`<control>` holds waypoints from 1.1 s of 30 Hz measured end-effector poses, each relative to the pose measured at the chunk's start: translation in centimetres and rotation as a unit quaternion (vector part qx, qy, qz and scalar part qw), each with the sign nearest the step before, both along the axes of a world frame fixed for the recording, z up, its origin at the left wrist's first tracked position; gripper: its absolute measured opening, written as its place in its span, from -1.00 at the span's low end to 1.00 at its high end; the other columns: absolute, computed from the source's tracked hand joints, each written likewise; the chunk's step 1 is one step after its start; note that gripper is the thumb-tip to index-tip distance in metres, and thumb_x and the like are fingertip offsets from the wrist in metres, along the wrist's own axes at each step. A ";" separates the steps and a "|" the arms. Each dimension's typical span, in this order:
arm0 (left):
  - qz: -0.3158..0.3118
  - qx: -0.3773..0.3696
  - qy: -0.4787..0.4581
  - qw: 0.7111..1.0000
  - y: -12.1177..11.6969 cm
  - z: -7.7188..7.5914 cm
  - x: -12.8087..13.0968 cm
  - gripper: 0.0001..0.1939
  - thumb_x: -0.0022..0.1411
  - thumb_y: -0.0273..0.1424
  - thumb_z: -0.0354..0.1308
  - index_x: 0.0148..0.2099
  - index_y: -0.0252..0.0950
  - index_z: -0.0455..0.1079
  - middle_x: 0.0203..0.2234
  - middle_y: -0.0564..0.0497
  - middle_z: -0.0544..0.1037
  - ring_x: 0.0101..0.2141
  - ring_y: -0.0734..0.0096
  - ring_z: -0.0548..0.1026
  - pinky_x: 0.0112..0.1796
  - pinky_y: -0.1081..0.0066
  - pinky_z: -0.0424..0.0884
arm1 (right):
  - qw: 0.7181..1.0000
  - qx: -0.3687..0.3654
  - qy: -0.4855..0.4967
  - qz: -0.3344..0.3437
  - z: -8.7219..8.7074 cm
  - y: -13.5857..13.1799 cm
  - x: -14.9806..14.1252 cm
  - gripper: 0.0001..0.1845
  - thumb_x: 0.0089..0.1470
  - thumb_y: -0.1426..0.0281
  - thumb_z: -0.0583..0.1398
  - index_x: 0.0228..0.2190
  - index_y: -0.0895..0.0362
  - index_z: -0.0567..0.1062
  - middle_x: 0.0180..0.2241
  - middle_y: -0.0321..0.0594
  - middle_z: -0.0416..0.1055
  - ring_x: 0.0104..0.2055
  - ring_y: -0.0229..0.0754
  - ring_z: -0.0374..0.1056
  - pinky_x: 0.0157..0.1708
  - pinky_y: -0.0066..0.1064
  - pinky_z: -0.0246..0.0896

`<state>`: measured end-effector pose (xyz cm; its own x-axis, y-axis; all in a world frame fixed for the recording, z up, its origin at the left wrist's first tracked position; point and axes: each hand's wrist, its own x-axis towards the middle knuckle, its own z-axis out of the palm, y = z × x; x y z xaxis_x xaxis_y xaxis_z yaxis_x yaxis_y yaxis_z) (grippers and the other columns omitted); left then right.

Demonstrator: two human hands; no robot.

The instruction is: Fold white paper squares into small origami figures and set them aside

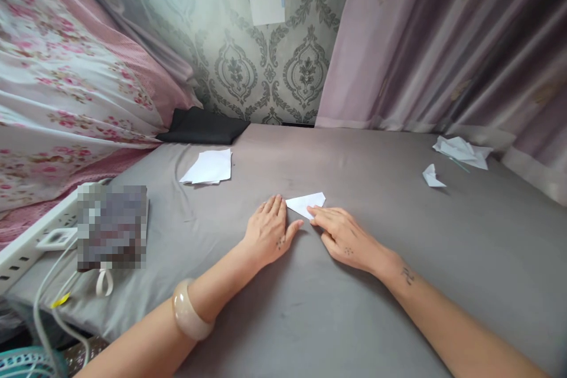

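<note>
White paper, folded into a narrow wedge: the folded paper (303, 201) lies on the grey cloth (376, 171) ahead of the wearer, its pointed end to the left, its blunt end to the right.

Left hand (267, 230): flat, palm down, fingers laid side by side, thumb swung wide to the right. Fingertips at the wedge's pointed end; touching or just beside, cannot tell. Nothing visibly gripped.

Right hand (348, 239): palm down, loosely open. Fingertips rest on the wedge's near edge, toward the blunt end; thumb bent below, apart from them. Outer fingers partly hidden.

Forearms enter from the lower corners and converge on the wedge. Left one wears a pale bangle (189, 310); the right wrist bears a dark mark.

Round about: loose sheets (207, 166) beyond the left hand, black cloth (206, 125) behind these. Far right, a small folded piece (432, 177), upright-peaked, near a heap of paper (461, 152).
</note>
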<state>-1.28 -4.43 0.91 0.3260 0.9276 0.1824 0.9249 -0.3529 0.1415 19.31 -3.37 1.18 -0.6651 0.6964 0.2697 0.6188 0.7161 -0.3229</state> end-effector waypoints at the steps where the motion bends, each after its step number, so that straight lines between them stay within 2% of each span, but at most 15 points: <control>1: -0.008 -0.007 -0.008 1.000 0.6 0.1 -0.2 -0.49 0.35 -0.14 -0.20 0.08 -0.43 0.28 0.07 -0.31 0.38 0.12 0.02 0.30 0.07 0.14 0.24 | 1.000 0.000 -0.010 -0.011 0.2 -0.3 -0.3 -0.61 -0.02 0.66 0.00 -0.19 0.19 0.46 0.11 0.00 0.33 0.17 -0.09 0.22 0.12 -0.16 0.11; 3: -0.010 -0.020 -0.041 0.999 1.8 0.1 -0.4 -0.65 0.34 -0.24 -0.15 -0.08 -0.36 0.35 -0.10 -0.24 0.47 -0.06 0.09 0.42 -0.07 0.18 0.35 | 0.999 0.001 -0.026 -0.031 0.6 -0.8 -0.9 -0.66 0.01 0.62 0.01 -0.20 0.22 0.45 0.11 0.03 0.32 0.17 -0.08 0.22 0.12 -0.17 0.09; 5: 0.008 -0.010 -0.085 0.996 3.2 -0.2 -0.2 -0.76 0.30 -0.34 -0.05 -0.11 -0.35 0.34 -0.17 -0.22 0.47 -0.11 0.10 0.41 -0.09 0.16 0.34 | 0.998 0.002 -0.041 -0.052 1.0 -1.4 -1.5 -0.68 0.05 0.58 0.00 -0.20 0.23 0.46 0.08 0.05 0.34 0.14 -0.08 0.25 0.11 -0.20 0.08; 8: 0.012 -0.031 -0.178 0.984 5.1 -0.9 0.3 -0.64 0.19 -0.39 0.11 0.03 -0.38 0.27 -0.22 -0.16 0.46 -0.14 0.18 0.41 -0.07 0.21 0.34 | 0.994 0.005 -0.066 -0.085 1.4 -2.4 -2.6 -0.72 0.09 0.52 0.02 -0.21 0.26 0.47 0.03 0.07 0.39 0.05 -0.05 0.31 0.07 -0.22 0.09; 11: -0.023 -0.078 -0.228 0.970 6.6 -1.2 0.5 -0.68 0.12 -0.48 0.14 -0.03 -0.32 0.34 -0.27 -0.08 0.45 -0.23 0.30 0.43 -0.14 0.29 0.38 | 0.989 0.018 -0.090 -0.120 1.5 -2.7 -3.5 -0.77 0.12 0.46 0.04 -0.28 0.25 0.48 -0.05 0.09 0.43 -0.04 -0.02 0.36 -0.01 -0.22 0.09; 14: -0.035 -0.105 -0.246 0.963 7.4 -1.1 0.5 -0.70 0.09 -0.50 0.14 -0.08 -0.29 0.40 -0.25 -0.07 0.44 -0.27 0.34 0.43 -0.18 0.32 0.39 | 0.985 0.014 -0.084 -0.148 1.3 -1.5 -3.8 -0.74 0.19 0.46 0.00 -0.39 0.16 0.47 -0.30 -0.09 0.50 -0.23 -0.11 0.39 -0.14 -0.26 0.10; 15: -0.036 -0.108 -0.248 0.962 7.6 -1.0 0.4 -0.70 0.09 -0.50 0.14 -0.08 -0.29 0.41 -0.24 -0.07 0.44 -0.27 0.34 0.43 -0.18 0.33 0.39 | 0.984 0.008 -0.069 -0.161 1.1 -0.8 -3.7 -0.76 0.20 0.44 0.03 -0.39 0.14 0.47 -0.33 -0.14 0.49 -0.24 -0.12 0.38 -0.18 -0.28 0.10; 18: -0.047 -0.103 -0.229 0.967 7.8 -0.8 0.2 -0.75 0.10 -0.49 0.14 -0.13 -0.28 0.45 -0.25 -0.08 0.43 -0.22 0.29 0.41 -0.12 0.29 0.35 | 0.983 -0.025 -0.016 -0.183 0.4 1.4 -3.0 -0.87 0.14 0.41 0.13 -0.41 0.09 0.47 -0.32 -0.22 0.46 -0.23 -0.17 0.35 -0.20 -0.32 0.10; 20: -0.062 -0.097 -0.209 0.971 7.7 -0.9 0.1 -0.78 0.11 -0.43 0.16 -0.15 -0.26 0.47 -0.27 -0.07 0.43 -0.18 0.24 0.38 -0.07 0.24 0.31 | 0.977 -0.047 0.014 -0.205 -0.1 2.4 -2.4 -0.92 0.10 0.36 0.18 -0.36 0.09 0.46 -0.28 -0.22 0.44 -0.21 -0.16 0.33 -0.18 -0.32 0.12; 25: -0.092 -0.103 -0.223 0.965 7.5 -1.3 -0.5 -0.75 0.13 -0.30 0.19 -0.13 -0.24 0.46 -0.26 -0.07 0.41 -0.17 0.22 0.35 -0.10 0.25 0.29 | 0.968 -0.050 0.043 -0.243 -1.0 2.8 -1.1 -0.62 0.03 0.24 0.22 -0.09 0.07 0.44 -0.07 -0.15 0.36 -0.03 -0.05 0.21 -0.02 -0.19 0.11; 33: -0.104 -0.094 -0.230 0.963 7.3 -1.3 -0.5 -0.79 0.13 -0.37 0.19 -0.15 -0.24 0.37 -0.24 -0.04 0.39 -0.18 0.23 0.32 -0.11 0.23 0.26 | 0.972 -0.044 0.031 -0.229 -1.2 2.6 -0.9 -0.56 0.07 0.19 0.16 0.00 0.01 0.41 -0.03 -0.13 0.31 0.00 0.00 0.18 0.02 -0.11 0.13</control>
